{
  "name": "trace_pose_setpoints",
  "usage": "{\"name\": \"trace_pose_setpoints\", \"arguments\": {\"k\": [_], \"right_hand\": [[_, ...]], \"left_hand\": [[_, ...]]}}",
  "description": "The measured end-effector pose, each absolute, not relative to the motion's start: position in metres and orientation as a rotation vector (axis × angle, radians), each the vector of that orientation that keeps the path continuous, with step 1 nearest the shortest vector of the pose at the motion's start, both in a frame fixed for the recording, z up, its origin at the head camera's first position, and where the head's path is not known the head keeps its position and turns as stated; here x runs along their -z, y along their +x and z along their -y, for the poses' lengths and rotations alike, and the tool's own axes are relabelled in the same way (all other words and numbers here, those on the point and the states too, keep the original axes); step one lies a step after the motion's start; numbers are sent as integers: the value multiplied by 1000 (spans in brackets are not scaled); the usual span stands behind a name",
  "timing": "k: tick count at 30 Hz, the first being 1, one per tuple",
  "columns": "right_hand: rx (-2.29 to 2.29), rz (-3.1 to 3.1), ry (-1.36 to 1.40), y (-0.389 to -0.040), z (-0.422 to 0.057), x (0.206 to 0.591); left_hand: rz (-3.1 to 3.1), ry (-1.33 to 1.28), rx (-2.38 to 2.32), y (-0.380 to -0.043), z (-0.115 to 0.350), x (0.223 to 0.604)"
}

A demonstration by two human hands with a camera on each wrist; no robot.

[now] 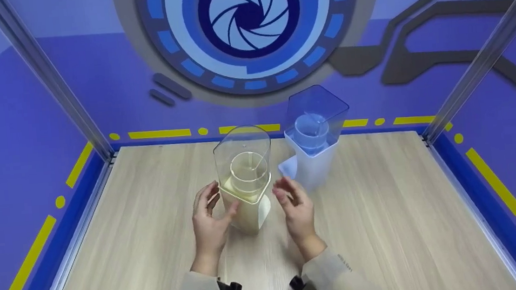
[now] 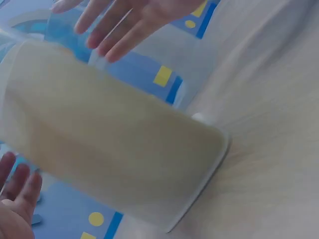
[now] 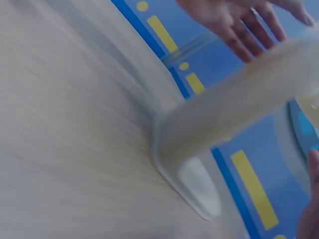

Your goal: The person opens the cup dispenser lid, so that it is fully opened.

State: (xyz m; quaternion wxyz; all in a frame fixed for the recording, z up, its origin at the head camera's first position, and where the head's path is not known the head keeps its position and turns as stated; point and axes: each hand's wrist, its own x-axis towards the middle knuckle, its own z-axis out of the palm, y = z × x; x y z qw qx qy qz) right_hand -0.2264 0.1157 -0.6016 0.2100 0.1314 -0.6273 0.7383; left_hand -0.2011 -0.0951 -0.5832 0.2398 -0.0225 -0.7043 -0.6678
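A tall, clear-topped food storage container (image 1: 248, 216) with a yellowish rim and a round cup set in its top stands upright on the table. On its left side my left hand (image 1: 211, 224) is spread, thumb towards the front, fingers loosely bent; whether it touches the wall I cannot tell. To the right my right hand (image 1: 296, 209) hovers beside it, a gap between them. From the left wrist view, the container's pale body (image 2: 114, 134) lies between both hands. A similar blue-rimmed container (image 1: 315, 163) stands behind, to the right.
Both containers stand on a light wood-grain table (image 1: 386, 227). Blue panels (image 1: 484, 111) with metal corner posts (image 1: 51, 79) enclose it at the back and sides. The blue container is close behind my right hand.
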Motion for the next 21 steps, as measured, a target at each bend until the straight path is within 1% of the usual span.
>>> {"name": "trace_pose_setpoints", "arguments": {"k": [5, 10, 15, 21], "right_hand": [[-2287, 1867, 623, -259, -134, 585], [-2359, 2023, 758, -279, -141, 577], [-2381, 2051, 776, -282, -138, 575], [-2415, 1972, 712, -278, -131, 577]], "left_hand": [[2043, 25, 1752, -194, 79, 594], [2091, 71, 1633, -193, 63, 600], [2118, 113, 1555, -193, 62, 601], [2172, 45, 1440, -201, 74, 601]]}}
